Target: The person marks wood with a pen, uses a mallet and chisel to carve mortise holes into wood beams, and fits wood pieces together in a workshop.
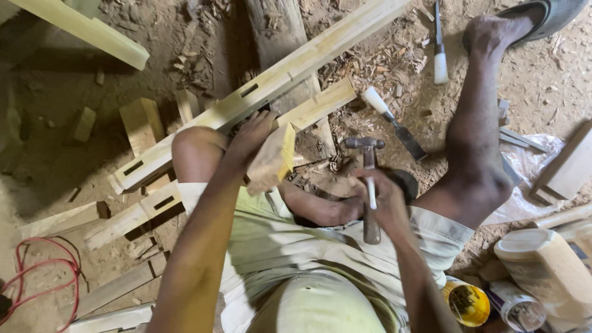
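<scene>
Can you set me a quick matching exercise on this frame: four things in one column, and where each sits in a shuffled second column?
Things:
1. hammer
2. short wooden block
3. white-handled chisel
4. red cable

Places:
A. looped on the dirt floor at the lower left
B. gripped in the right hand, head pointing up
C. lying on the wood chips, beside the right leg
D. held on end by the left hand, against the mortised beam

Pairs: 1-B, 2-D, 3-C, 4-A
</scene>
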